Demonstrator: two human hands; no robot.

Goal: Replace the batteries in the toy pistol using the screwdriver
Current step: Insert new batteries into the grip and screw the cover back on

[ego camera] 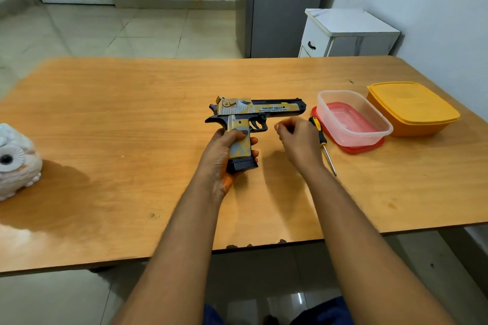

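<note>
The toy pistol (260,108), black with yellow and grey patches, is at the middle of the wooden table (132,140), its barrel pointing right. My left hand (224,155) is wrapped around its grip. My right hand (298,140) hovers just right of the trigger guard with its fingers curled loosely and nothing in it. A screwdriver (322,144) with a black and yellow handle lies on the table right beside my right hand, its shaft pointing towards me. No batteries are in sight.
A clear plastic box (353,119) sits on a red lid right of the screwdriver. An orange lidded container (412,108) stands further right. A white owl figurine (15,161) is at the table's left edge. A white cabinet (348,34) stands behind the table.
</note>
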